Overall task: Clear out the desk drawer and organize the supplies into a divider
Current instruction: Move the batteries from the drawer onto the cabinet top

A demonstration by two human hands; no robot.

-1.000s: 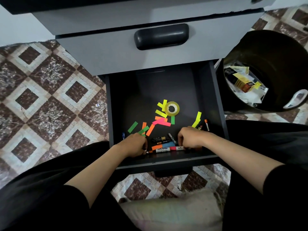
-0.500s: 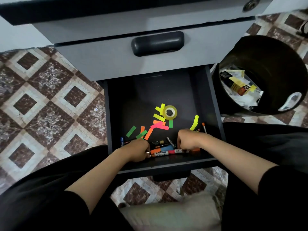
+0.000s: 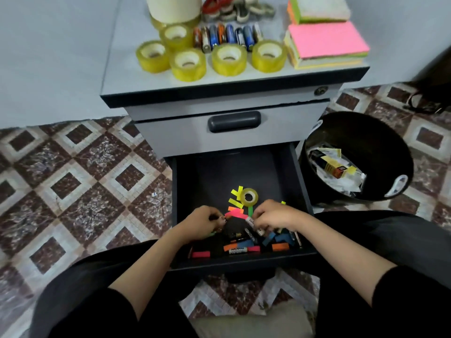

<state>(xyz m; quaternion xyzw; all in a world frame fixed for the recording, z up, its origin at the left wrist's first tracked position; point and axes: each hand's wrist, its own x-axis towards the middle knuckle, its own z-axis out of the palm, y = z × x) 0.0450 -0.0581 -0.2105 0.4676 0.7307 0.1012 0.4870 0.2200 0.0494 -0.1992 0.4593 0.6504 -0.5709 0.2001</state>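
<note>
The bottom drawer (image 3: 302, 191) of the grey cabinet stands pulled out, dark inside. In it lie a small yellow tape roll (image 3: 249, 197), coloured paper strips (image 3: 234, 212), batteries (image 3: 238, 236) and highlighters (image 3: 238, 250) near the front. My left hand (image 3: 201, 224) is curled over small items at the drawer's front left; what it holds is hidden. My right hand (image 3: 274, 217) grips a white marker (image 3: 252, 224) with others bunched under its fingers.
The cabinet top (image 3: 122, 69) bears several yellow tape rolls (image 3: 228, 59), a row of batteries (image 3: 225, 36), sticky-note pads (image 3: 327, 43) and rubber bands. A black waste bin (image 3: 390, 147) with paper scraps stands right of the drawer. Patterned tile floor lies to the left.
The view has tilted up, bringing the cabinet top into sight. Both hands have lifted from the drawer's front edge toward its middle, the right now holding a marker.
</note>
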